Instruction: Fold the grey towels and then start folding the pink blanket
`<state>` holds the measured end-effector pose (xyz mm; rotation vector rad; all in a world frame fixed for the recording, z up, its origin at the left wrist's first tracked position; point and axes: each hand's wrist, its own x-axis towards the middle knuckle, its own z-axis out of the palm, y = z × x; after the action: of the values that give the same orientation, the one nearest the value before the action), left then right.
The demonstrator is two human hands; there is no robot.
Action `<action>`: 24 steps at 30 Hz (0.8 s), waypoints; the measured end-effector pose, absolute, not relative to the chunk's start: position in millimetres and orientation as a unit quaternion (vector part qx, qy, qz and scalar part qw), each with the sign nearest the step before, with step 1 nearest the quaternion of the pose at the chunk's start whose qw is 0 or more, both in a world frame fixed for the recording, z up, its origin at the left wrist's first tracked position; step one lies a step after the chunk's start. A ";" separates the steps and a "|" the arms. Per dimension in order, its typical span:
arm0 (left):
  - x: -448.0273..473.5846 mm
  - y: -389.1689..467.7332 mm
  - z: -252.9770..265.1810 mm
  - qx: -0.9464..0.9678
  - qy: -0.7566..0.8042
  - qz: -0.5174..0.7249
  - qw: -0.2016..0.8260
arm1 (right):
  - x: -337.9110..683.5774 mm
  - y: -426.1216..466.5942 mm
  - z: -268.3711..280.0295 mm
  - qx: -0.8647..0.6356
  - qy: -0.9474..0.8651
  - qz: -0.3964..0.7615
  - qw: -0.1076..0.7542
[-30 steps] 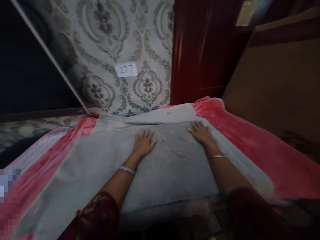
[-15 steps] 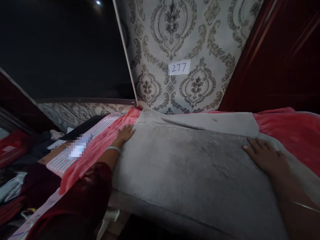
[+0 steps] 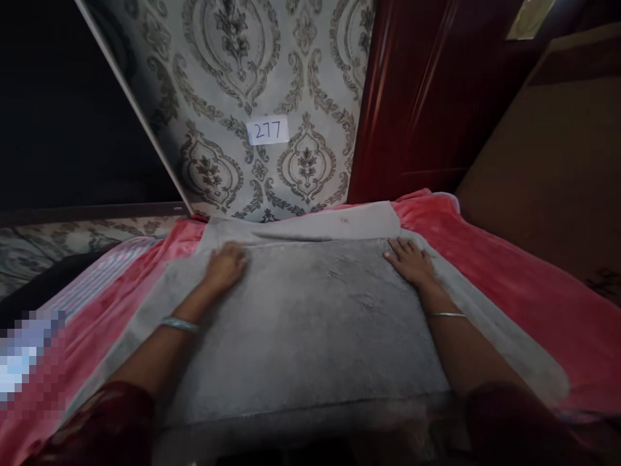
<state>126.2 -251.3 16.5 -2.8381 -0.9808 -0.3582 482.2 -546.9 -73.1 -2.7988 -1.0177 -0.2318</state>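
Inward slides the left hand (image 3: 226,266), away from the pink blanket (image 3: 514,291) at the left and onto the grey plush cloth (image 3: 301,323)! It's blurred, but both grips look released, palms down; the right hand (image 3: 411,260) lies by the cloth's far right corner, cloth spread over pink.

Patterned wallpaper (image 3: 259,65), dark-red door (image 3: 412,97), dim light

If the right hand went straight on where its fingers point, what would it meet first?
The right hand, on the grey cloth, would probably meet the pale strip of cloth just beyond it first, though depth is hard to judge.
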 end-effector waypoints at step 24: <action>251.5 -347.4 -33.3 -0.985 -0.167 -0.042 -0.005 | 542.6 -548.5 -46.7 -0.960 -0.163 -0.056 0.220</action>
<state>251.5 -347.4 -33.3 -3.1046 -0.5250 -0.1328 542.6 -548.5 -46.7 -2.6553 -0.4497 -0.1546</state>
